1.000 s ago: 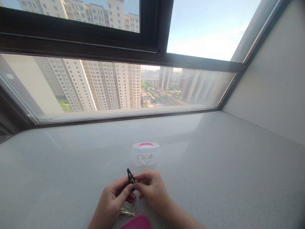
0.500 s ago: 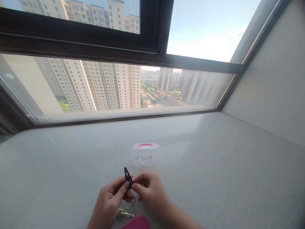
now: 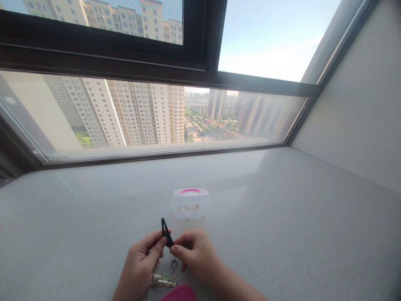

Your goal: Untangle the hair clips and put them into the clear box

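A black snap hair clip (image 3: 164, 229) is pinched between the thumb and fingers of my left hand (image 3: 141, 258), its rounded narrow end pointing up and away. My right hand (image 3: 198, 253) grips the clip's lower end with thumb and forefinger. Beneath the hands, a dark ring (image 3: 174, 264) lies on the pale speckled sill. Close to it are gold-coloured metal clips (image 3: 164, 281), partly covered by my left hand. A pink object (image 3: 179, 294) shows at the bottom edge, mostly cut off.
Beyond the hands stands a translucent plastic box (image 3: 190, 205) with a pink handle (image 3: 191, 190) and thin gold-coloured pieces inside. The pale sill (image 3: 269, 217) runs back to a dark window frame (image 3: 163, 156). A white wall (image 3: 354, 113) bounds the right side.
The hair clip and both hands have shifted slightly left, and the clip has turned a little. More of the dark ring shows between the hands. The box has stayed put.
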Available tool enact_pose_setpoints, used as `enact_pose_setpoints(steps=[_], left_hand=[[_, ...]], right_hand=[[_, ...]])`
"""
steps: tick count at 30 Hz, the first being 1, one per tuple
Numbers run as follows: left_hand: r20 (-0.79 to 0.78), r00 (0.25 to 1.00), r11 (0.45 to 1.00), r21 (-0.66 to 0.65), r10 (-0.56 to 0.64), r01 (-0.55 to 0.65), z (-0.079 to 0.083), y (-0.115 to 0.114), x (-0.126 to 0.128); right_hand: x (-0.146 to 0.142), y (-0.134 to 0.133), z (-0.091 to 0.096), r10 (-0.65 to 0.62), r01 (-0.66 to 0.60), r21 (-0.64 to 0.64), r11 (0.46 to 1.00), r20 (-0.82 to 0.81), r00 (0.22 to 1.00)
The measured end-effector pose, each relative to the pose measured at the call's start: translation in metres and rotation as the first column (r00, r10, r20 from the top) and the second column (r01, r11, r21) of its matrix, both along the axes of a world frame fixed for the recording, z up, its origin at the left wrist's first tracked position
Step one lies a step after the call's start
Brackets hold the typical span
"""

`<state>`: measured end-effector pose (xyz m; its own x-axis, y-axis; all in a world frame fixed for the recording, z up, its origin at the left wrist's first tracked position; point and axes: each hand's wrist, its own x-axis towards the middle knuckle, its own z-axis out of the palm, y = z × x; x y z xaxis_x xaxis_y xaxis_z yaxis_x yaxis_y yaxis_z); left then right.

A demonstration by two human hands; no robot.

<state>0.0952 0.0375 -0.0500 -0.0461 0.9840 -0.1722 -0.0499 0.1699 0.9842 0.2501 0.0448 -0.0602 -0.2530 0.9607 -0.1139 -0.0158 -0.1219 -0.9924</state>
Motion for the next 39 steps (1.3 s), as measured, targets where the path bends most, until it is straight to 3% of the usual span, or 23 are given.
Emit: enact_pose_setpoints(steps=[8, 12, 15, 20, 30, 34, 39], left_hand=[[-0.092, 0.995, 0.994, 0.100, -0.043, 0.053, 0.010, -0.003, 0.006], [-0.109, 0.992, 0.994, 0.074, -0.068, 0.076, 0.009, -0.004, 0.007], [-0.078, 0.997, 0.998, 0.059, -0.021, 0.025, 0.007, -0.004, 0.007], [-0.072, 0.997, 0.998, 0.065, 0.024, -0.019, 0.005, -0.004, 0.008], [-0.015, 0.999, 0.999, 0.032, -0.029, 0.030, -0.001, -0.002, 0.000], [0.050, 0.997, 0.998, 0.021, 0.052, -0.053, 0.001, -0.001, -0.002], [0.006, 0.985, 0.981, 0.089, 0.172, -0.172, 0.004, 0.001, -0.008]], right_hand=[[0.002, 0.000, 0.003, -0.032, 0.031, -0.010, 0.999, -0.057, 0.998], [0.004, 0.001, 0.009, -0.049, 0.045, -0.037, 0.998, -0.100, 0.994], [0.005, 0.002, 0.012, -0.105, 0.095, -0.067, 0.993, -0.155, 0.982], [0.006, 0.006, 0.008, -0.251, 0.215, -0.149, 0.965, -0.295, 0.922], [0.007, 0.011, 0.007, -0.345, 0.264, -0.227, 0.937, -0.490, 0.800], [0.008, 0.010, 0.007, -0.308, 0.228, -0.217, 0.949, -0.499, 0.810], [0.010, 0.009, 0.007, -0.258, 0.193, -0.183, 0.964, -0.470, 0.844]])
